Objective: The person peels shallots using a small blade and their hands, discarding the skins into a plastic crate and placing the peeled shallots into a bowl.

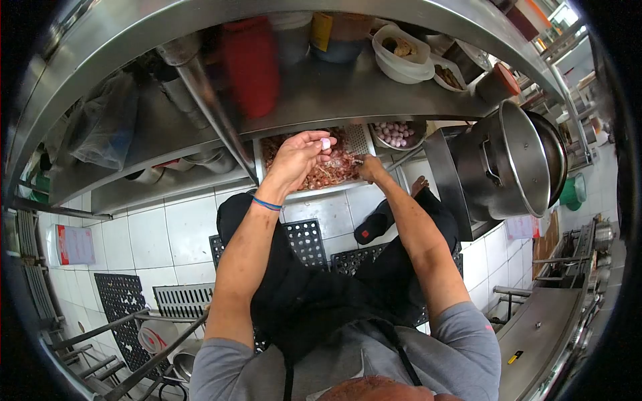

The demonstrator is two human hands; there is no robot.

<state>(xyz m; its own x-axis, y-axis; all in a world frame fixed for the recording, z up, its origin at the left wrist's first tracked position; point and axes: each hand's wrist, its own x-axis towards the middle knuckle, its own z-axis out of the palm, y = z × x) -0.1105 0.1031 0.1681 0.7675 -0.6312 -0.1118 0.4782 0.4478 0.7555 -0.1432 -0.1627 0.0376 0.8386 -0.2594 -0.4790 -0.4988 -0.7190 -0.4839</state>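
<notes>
My left hand [297, 159] is closed, pinching a small pale-pink peeled onion [326, 144] between thumb and fingers. It is over a white crate [307, 193] filled with reddish-brown onions and loose skins [328, 175]. At the crate's right side, my right hand [368, 168] has its fingers curled in; a small dark bit shows at its fingertips, too small to make out. A round metal bowl [420, 142] holding several peeled pinkish onions [393, 134] stands just beyond the right hand.
A steel table [348, 100] spans above the crate, bearing a red container [249, 67] and white tubs [403, 57]. A large steel pot [501, 160] stands to the right. Black perforated mats [304, 242] lie on the white tiles, near a black shoe [374, 226].
</notes>
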